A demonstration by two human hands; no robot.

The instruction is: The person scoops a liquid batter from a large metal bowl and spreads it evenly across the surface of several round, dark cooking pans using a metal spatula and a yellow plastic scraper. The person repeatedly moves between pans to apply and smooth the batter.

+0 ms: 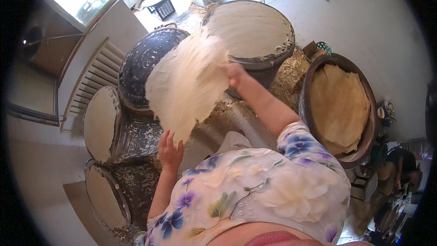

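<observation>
A large, thin, pale flatbread sheet [187,78] hangs in the air in front of me, blurred by motion. My right hand [234,74] is closed on its right edge. Close to the sheet's lower tip is my left hand [170,152], fingers spread and pointing up; whether it touches the sheet I cannot tell. Behind the sheet, partly covered by it, lies a black round griddle [143,63] with pale flecks. To its right, a wide round griddle [251,29] is coated with a pale layer of batter.
Two more batter-coated griddles, an upper [102,124] and a lower [106,198], stand at left. A deep brown basin [305,109] on the right holds folded or stacked flatbreads [338,106]. A radiator [94,80] lines the left wall. Another person [401,160] is at far right.
</observation>
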